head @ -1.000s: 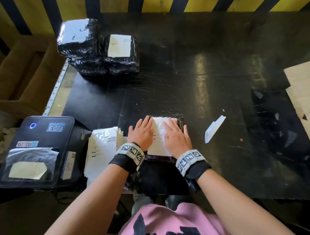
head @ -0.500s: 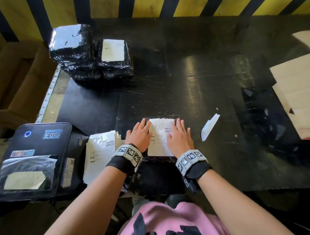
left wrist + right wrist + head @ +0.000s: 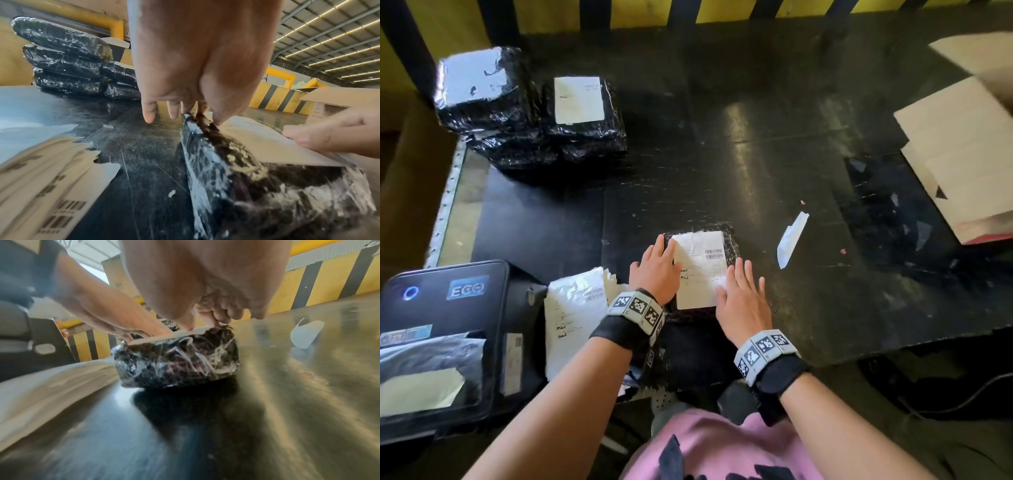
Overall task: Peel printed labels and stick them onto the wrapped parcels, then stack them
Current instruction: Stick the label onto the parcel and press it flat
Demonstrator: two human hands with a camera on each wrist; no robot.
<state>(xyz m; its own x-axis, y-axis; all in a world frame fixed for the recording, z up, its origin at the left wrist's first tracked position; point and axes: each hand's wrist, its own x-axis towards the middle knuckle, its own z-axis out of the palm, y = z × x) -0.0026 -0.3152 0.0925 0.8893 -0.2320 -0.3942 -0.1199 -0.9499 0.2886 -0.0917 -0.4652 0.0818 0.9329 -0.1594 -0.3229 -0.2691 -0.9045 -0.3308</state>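
Parcel [image 3: 729, 240] at near centre of tabletop [image 3: 722, 154], label [image 3: 700, 270] on top. Left hand [image 3: 655, 270] on label's left edge, right hand [image 3: 744, 301] on its right. Label stack [image 3: 575, 315] left of parcel; printer [image 3: 441, 339] further left. Stacked parcels [image 3: 530, 113] far left. Backing strip [image 3: 792, 238] right of parcel. Cardboard [image 3: 959, 150] far right.

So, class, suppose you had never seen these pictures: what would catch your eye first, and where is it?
First, the two hands pressed flat on the white label atop the black wrapped parcel at the near middle of the table: left hand on its left edge, right hand on its near right corner. Next, the stack of labelled parcels at the far left corner, then the peeled backing strip lying to the right.
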